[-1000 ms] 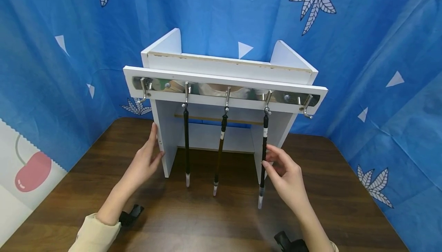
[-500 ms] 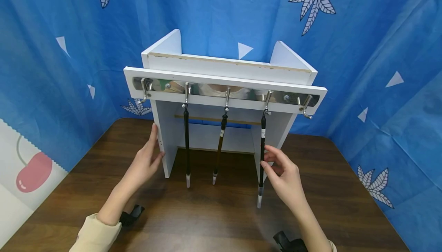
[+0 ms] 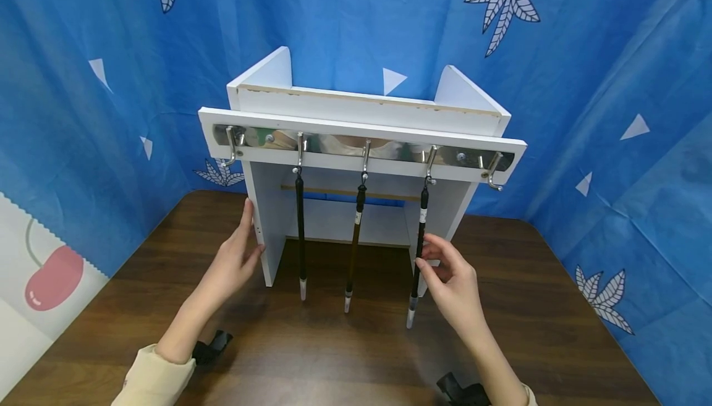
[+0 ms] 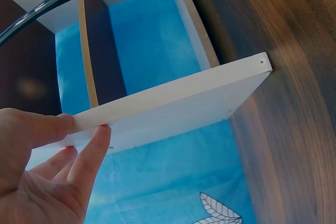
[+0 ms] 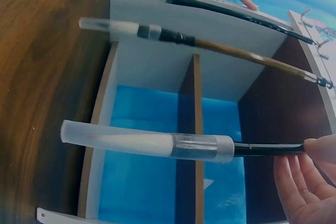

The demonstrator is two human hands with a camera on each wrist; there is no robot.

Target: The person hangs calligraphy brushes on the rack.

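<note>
Three capped calligraphy brushes hang by loops from metal hooks on the front of a white shelf (image 3: 367,106). My right hand (image 3: 457,285) pinches the dark handle of the rightmost brush (image 3: 415,285) between thumb and fingers. A clear cap covers this brush's pale tip (image 5: 131,142) in the right wrist view. To its left hang the brown-handled brush (image 3: 355,239) and the leftmost black brush (image 3: 301,227), both untouched. My left hand (image 3: 236,261) grips the front edge of the shelf's left side panel (image 4: 173,95), thumb on one side, fingers on the other.
The hook rail (image 3: 334,140) spans the shelf front; its leftmost hook (image 3: 230,146) and rightmost hook (image 3: 494,171) carry nothing. The shelf stands on a dark wooden table (image 3: 311,363), before a blue curtain (image 3: 356,16). A white cloth (image 3: 28,332) lies at left.
My right hand has shifted slightly left, taking the rightmost brush's lower end left with it. The middle brush has swung back and then forward again. My left hand has stayed in place.
</note>
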